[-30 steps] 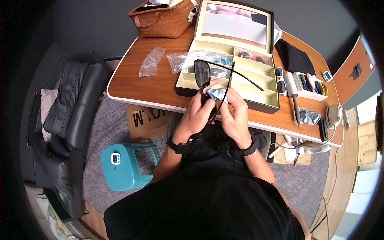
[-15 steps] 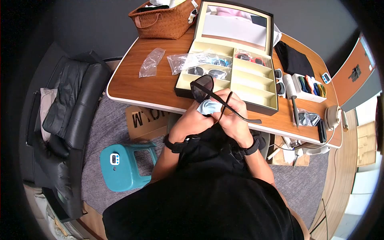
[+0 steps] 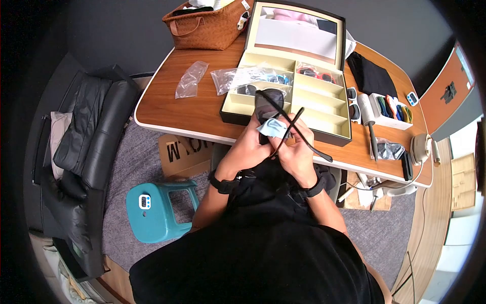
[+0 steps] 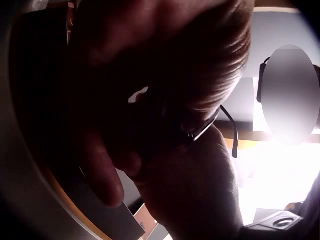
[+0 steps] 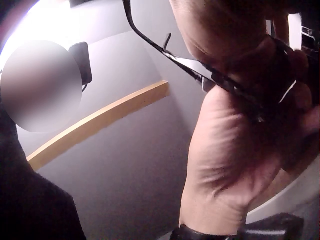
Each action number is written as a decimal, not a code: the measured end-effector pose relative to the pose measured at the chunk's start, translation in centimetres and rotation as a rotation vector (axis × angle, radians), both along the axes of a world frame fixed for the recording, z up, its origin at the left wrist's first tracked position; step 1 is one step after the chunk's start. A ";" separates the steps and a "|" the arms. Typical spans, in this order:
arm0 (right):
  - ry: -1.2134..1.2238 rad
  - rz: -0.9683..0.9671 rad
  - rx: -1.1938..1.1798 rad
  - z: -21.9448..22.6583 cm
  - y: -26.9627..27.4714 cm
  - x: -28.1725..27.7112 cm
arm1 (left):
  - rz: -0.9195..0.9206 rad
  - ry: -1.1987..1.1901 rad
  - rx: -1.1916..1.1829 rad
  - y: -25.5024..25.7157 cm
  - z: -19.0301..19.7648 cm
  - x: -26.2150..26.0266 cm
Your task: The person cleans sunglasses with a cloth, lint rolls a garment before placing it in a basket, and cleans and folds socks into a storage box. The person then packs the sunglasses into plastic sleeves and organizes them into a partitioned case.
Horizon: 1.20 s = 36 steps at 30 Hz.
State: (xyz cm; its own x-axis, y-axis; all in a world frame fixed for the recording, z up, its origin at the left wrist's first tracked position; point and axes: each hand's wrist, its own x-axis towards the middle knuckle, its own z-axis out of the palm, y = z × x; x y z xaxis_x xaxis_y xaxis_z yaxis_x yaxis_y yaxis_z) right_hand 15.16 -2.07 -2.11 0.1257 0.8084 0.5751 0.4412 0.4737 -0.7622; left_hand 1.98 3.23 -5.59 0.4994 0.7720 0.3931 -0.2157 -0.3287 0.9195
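Black-framed sunglasses with dark lenses [image 3: 268, 105] are held between both hands in front of the table's near edge, their temples crossing toward the lower right. A light blue cloth [image 3: 273, 128] lies bunched against the frame. The left hand [image 3: 247, 150] grips the glasses and cloth from the left side. Fingers of the right hand [image 3: 297, 156] curl round the frame near the temples. In the right wrist view one temple [image 5: 145, 37] sticks out past the hand [image 5: 232, 150]. The left wrist view shows the left hand [image 4: 165, 50] dark, its fingertips partly hidden.
An open case [image 3: 324, 117] with a mirrored lid holds several bagged glasses. Plastic bags [image 3: 192, 80] and a woven basket [image 3: 207, 30] are at its left. To the right lie white sunglasses [image 3: 354, 112], a lint roller [image 3: 367, 109], a box of cloths [image 3: 400, 119] and black fabric [image 3: 372, 73].
The sunglasses have turned from upright lenses with raised temples to a lower tilt, temples now pointing lower right. The blue cloth has shifted along the frame; both hands have stayed close together.
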 end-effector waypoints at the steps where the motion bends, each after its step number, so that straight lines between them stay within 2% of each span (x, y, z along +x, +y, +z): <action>1: 0.067 -0.023 0.101 -0.2 0.3 -0.2 | -0.005 -0.141 -0.078 -0.3 0.3 0.5; 2: 0.182 -0.040 0.051 -0.1 0.2 -0.4 | -0.021 -0.188 -0.199 -0.2 0.5 0.6; 3: 0.297 -0.057 0.000 -0.1 0.2 -0.5 | -0.020 -0.189 -0.198 -0.1 0.8 0.5; 5: 0.292 -0.098 -0.017 -2.1 0.9 0.8 | -0.058 -0.015 -0.188 0.0 1.8 0.0; 7: 0.444 -0.121 -0.134 -3.0 0.8 1.3 | -0.046 0.015 -0.185 0.1 1.8 -0.1; 11: 0.470 -0.091 0.033 -2.1 0.8 0.9 | 0.032 -0.009 -0.145 0.4 1.9 -0.2; 14: 0.635 -0.130 0.139 -1.4 0.7 0.3 | -0.100 -0.013 -0.188 0.5 2.5 -1.3; 15: 0.658 -0.170 0.187 -1.4 1.1 0.6 | -0.277 0.050 -0.334 -0.3 4.7 -2.5; 16: 0.589 -0.220 0.208 -1.4 1.3 1.4 | -0.330 0.111 -0.190 -0.2 4.9 -3.1; 17: 0.635 -0.185 0.179 -1.1 1.3 1.9 | -0.382 0.171 -0.047 -0.2 4.9 -3.5; 18: 0.680 -0.162 0.141 -1.2 1.5 2.4 | -0.488 0.088 -0.001 0.1 4.4 -3.2; 19: 0.724 -0.139 0.103 -1.4 1.6 2.7 | -0.487 0.087 -0.002 0.0 4.3 -3.0; 20: 0.787 -0.091 0.008 -1.3 1.1 2.6 | -0.461 0.096 -0.144 -0.4 4.5 -2.8; 21: 0.808 -0.069 0.101 -0.6 1.1 1.3 | -0.434 0.104 -0.285 -0.5 4.7 -2.5; 22: 0.737 0.007 0.028 -1.0 0.4 1.3 | -0.375 0.136 -0.377 -0.4 4.1 -2.0; 23: 0.668 0.080 -0.045 -1.1 -0.3 1.1 | -0.317 0.049 -0.427 -0.7 3.6 -1.3; 26: 0.696 0.116 -0.016 -0.8 -0.4 0.1 | -0.349 0.045 -0.421 -0.4 3.7 -2.0; 28: 0.735 0.125 -0.032 -0.7 -0.4 0.3 | -0.288 0.020 -0.378 -0.5 4.0 -1.8; 30: 0.662 0.167 -0.037 -0.8 -0.5 0.7 | -0.245 -0.039 -0.329 -0.1 3.4 -1.6; 33: 0.712 0.115 -0.049 0.2 -0.7 0.0 | -0.260 -0.057 -0.312 -0.2 3.8 -1.5; 36: 0.757 0.095 0.002 -1.0 -0.4 0.2 | -0.196 -0.099 -0.299 -0.6 3.6 -0.9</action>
